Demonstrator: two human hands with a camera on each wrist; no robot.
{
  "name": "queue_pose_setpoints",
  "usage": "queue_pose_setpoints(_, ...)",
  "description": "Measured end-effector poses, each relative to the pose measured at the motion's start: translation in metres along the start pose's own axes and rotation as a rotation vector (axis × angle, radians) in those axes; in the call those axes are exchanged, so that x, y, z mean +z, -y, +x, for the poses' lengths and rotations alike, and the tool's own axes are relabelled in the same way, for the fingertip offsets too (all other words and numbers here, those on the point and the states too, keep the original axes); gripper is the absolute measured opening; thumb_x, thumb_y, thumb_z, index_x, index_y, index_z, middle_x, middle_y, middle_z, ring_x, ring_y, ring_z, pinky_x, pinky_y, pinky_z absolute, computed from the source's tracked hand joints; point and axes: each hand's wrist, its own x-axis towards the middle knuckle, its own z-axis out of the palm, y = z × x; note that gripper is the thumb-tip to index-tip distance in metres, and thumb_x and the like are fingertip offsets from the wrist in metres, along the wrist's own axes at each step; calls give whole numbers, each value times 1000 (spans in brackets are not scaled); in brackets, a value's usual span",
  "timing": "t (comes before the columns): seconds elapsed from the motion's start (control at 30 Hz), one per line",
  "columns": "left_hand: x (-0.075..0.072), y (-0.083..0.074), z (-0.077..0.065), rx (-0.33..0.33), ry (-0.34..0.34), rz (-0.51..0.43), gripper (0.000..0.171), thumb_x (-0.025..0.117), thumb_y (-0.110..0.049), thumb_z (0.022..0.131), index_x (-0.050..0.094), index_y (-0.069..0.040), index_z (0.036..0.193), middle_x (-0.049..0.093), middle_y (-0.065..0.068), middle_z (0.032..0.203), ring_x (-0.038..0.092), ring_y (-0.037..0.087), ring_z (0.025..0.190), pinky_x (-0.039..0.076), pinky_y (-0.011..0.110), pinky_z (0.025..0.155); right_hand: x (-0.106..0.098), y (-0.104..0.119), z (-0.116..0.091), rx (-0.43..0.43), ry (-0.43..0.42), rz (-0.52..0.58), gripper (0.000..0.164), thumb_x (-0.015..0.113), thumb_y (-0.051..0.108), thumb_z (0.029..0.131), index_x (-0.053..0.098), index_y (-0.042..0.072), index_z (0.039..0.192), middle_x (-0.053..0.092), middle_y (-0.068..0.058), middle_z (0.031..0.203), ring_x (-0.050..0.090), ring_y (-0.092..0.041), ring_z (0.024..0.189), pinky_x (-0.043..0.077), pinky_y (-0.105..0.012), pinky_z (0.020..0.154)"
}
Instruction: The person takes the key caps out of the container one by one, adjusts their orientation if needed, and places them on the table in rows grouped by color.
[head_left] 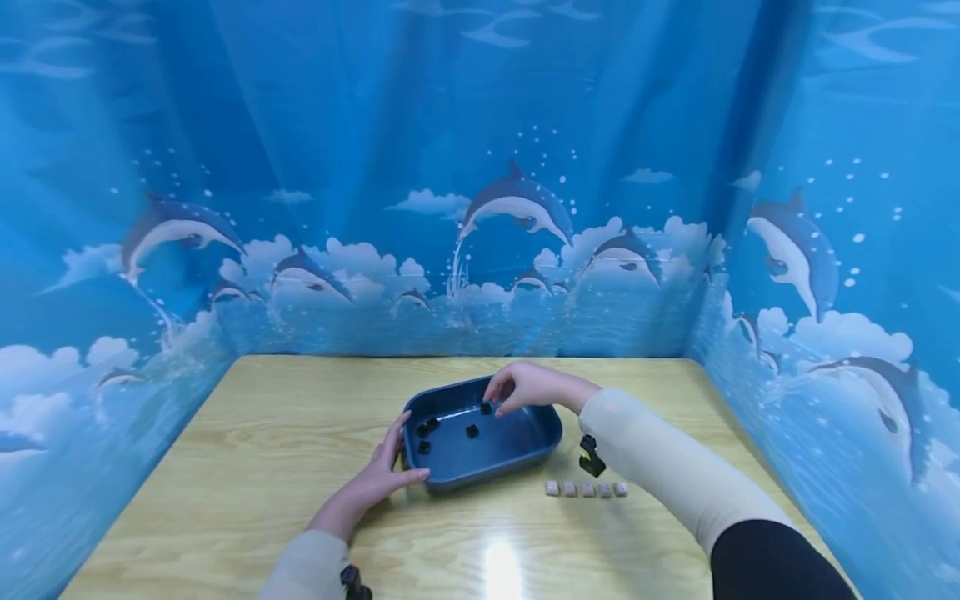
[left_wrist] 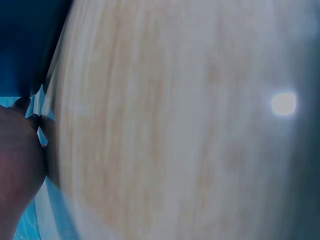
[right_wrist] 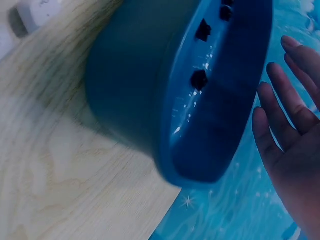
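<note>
A deep blue rectangular basin [head_left: 480,479] with rounded corners sits on the table. My left hand [head_left: 375,477] holds its left end, fingers along the left wall and thumb on the near wall. Over the far rim reaches my right hand [head_left: 531,387], thumb and index finger apart just above a small black block [head_left: 486,408]. The right wrist view shows that hand's fingers [right_wrist: 280,107] spread and relaxed, nothing between them. Another black block [head_left: 472,431] lies mid-floor, and several more [head_left: 424,447] are near the basin's left end.
Several small pale keycap-like blocks [head_left: 588,490] stand in a row on the wooden table [head_left: 247,467], in front of the basin's right end. Blue dolphin-print curtains [head_left: 480,317] hang behind the table and along both sides.
</note>
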Motion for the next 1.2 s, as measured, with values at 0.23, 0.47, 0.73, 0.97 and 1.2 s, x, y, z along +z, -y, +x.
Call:
queue_pose_setpoints(0.23, 0, 2, 0, -3, -4, 13, 105, 80, -30, 81, 7, -32, 157, 14, 25, 158, 16, 44, 143, 11, 59, 114, 8, 4, 26, -59, 110, -122, 27, 75, 8, 86, 71, 5, 112, 70, -8, 108, 64, -13, 92, 54, -27, 76)
queue_pose_setpoints(0.47, 0, 0, -1, -27, -8, 6, 105, 81, -33, 80, 8, -33, 157, 14, 24, 159, 15, 44, 143, 11, 61, 113, 18, 4, 46, -54, 196, -215, 22, 78, 11, 83, 74, 14, 105, 68, 11, 93, 62, -5, 86, 53, -25, 75)
queue_pose_setpoints(0.73, 1, 0, -2, -47, -13, 36, 106, 80, -38, 79, 8, -34, 156, 14, 22, 159, 13, 44, 144, 7, 64, 112, 31, 0, 63, -18, 240, -323, 25, 79, 11, 81, 74, 20, 104, 66, 14, 94, 61, -3, 86, 52, -25, 75)
queue_pose_setpoints(0.97, 2, -2, -3, -61, -16, 41, 106, 81, -40, 79, 8, -36, 156, 12, 21, 160, 8, 45, 144, 1, 67, 110, 38, -5, 72, -6, 255, -371, 27, 81, 10, 78, 74, 24, 101, 65, 13, 95, 61, -3, 87, 52, -25, 76)
queue_pose_setpoints(1.2, 1, -1, -3, -65, -21, 41, 105, 80, -39, 80, 7, -36, 156, 12, 20, 160, 4, 45, 145, -1, 68, 109, 40, -3, 77, -14, 294, -403, 26, 81, 8, 78, 75, 23, 98, 64, 14, 95, 61, -3, 87, 52, -23, 75)
